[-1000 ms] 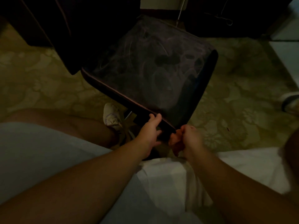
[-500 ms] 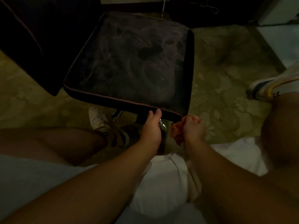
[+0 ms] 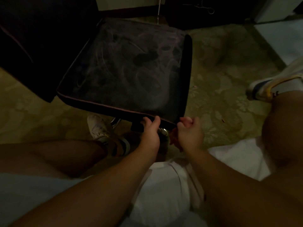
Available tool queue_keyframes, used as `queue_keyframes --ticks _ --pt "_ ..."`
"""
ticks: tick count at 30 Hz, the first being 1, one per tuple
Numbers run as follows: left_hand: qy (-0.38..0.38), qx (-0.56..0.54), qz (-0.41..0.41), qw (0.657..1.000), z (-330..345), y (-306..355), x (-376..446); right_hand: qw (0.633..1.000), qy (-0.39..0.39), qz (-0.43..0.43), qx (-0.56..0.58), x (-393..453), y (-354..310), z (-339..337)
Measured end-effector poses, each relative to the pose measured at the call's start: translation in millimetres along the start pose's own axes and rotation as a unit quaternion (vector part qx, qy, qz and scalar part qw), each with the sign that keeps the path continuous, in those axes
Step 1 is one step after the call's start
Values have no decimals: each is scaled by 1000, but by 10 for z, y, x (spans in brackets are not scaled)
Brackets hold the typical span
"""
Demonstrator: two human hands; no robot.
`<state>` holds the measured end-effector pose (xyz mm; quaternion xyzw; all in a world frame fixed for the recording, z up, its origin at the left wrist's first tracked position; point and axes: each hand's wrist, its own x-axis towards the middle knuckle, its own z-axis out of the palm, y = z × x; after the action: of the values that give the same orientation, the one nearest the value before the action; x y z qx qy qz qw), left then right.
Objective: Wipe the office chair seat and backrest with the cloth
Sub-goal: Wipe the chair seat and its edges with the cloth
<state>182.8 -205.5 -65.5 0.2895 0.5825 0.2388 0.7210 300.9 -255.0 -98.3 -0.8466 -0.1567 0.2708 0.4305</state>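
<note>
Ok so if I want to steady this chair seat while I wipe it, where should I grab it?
Probably the near front edge of the chair seat, coming from below and in front. That padded rim overhangs, so fingers can hook under it with the thumb on top, as the left hand does now. The right hand, holding the cloth, keeps the top free.

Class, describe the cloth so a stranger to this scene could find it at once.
Start at the dark chair seat and follow its front edge to the near right corner. There the right hand is bunched around the cloth. It is the only reddish-orange thing there.
</note>
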Motion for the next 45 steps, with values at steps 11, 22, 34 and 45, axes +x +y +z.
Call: queue_keyframes --ticks 11,22,34,45 --pt "-43 36 17 998 -395 -59 44 987 29 134 85 -178 -53 224" --pt "26 -269 -50 962 -567 391 180 997 45 29 53 -6 -47 123" --pt "22 -308 -32 950 -531 422 153 992 117 -34 36 -30 23 225" --pt "-21 -284 -41 958 -568 371 210 995 99 15 -5 23 -216 104"
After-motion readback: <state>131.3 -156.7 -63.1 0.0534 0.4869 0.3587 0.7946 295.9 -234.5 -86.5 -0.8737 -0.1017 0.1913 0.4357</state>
